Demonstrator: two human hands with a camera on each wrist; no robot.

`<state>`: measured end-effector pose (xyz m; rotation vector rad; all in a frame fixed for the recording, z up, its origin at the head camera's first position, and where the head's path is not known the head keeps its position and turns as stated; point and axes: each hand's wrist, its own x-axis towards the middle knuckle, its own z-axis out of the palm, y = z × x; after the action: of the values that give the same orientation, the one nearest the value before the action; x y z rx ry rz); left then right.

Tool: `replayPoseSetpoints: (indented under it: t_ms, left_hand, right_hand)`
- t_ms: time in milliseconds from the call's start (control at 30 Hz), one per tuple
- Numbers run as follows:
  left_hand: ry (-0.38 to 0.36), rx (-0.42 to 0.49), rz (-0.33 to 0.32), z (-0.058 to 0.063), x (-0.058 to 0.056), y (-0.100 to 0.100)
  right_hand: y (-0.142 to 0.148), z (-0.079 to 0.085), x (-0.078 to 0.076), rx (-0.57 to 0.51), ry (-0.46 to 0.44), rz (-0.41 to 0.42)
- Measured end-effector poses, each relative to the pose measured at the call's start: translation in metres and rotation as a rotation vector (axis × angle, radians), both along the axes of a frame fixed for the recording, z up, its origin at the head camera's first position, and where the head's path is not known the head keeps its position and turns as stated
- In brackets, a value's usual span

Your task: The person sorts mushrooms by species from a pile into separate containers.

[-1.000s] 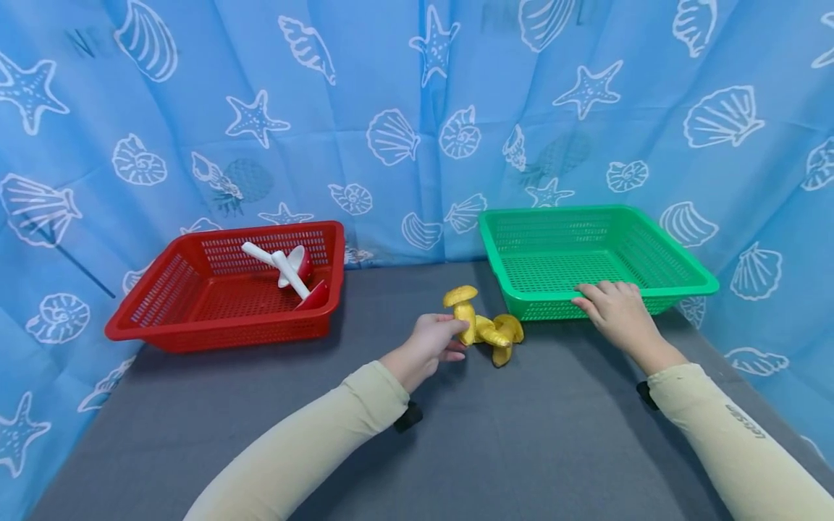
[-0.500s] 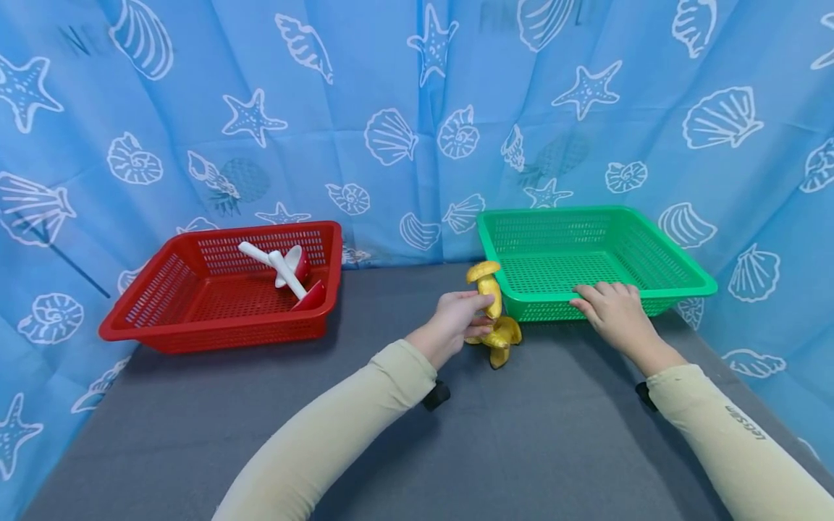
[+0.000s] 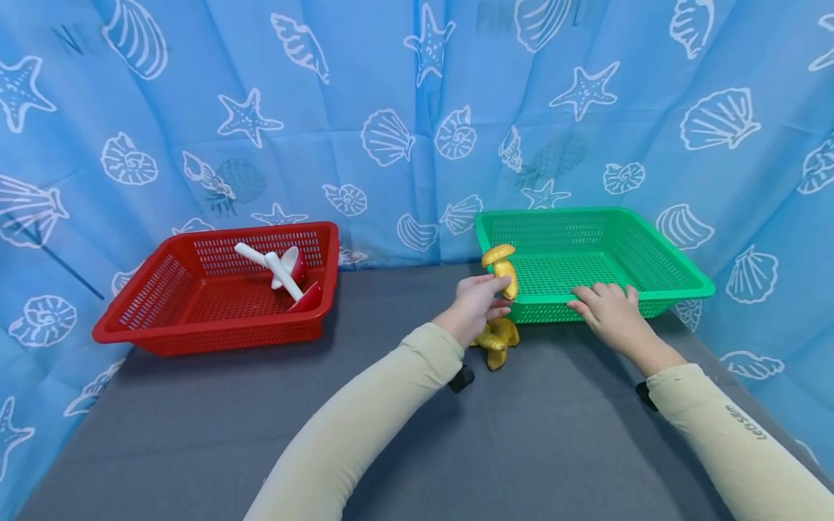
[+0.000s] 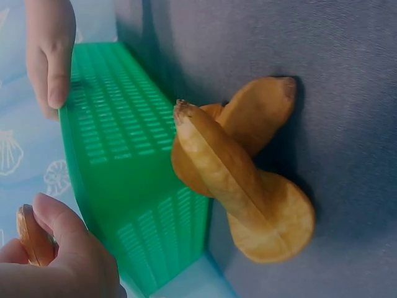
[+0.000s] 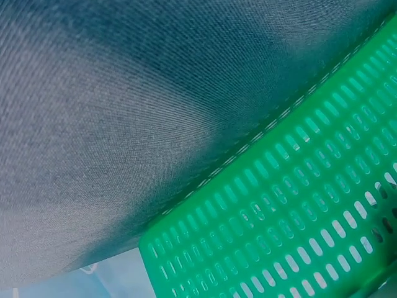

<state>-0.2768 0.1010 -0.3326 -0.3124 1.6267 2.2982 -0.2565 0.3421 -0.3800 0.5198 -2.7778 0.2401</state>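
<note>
Left hand (image 3: 480,304) pinches yellow mushroom (image 3: 504,270) by stem, near left corner of green basket (image 3: 671,294); right hand (image 3: 612,311) grips front rim, fingers bent over. Likely mid-transfer; next calls for clearing rim, then release

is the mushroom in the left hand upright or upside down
Roughly upright: the left hand holds the mushroom with its cap above its stem.
</note>
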Motion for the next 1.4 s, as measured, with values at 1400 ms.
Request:
replayPoseSetpoints:
  t_ms: [1400]
  left_hand:
    - [0.063, -0.194, -0.227, -0.033, 0.024, -0.052]
  right_hand:
    - [0.001, 0.002, -0.001, 0.003, -0.028, -0.012]
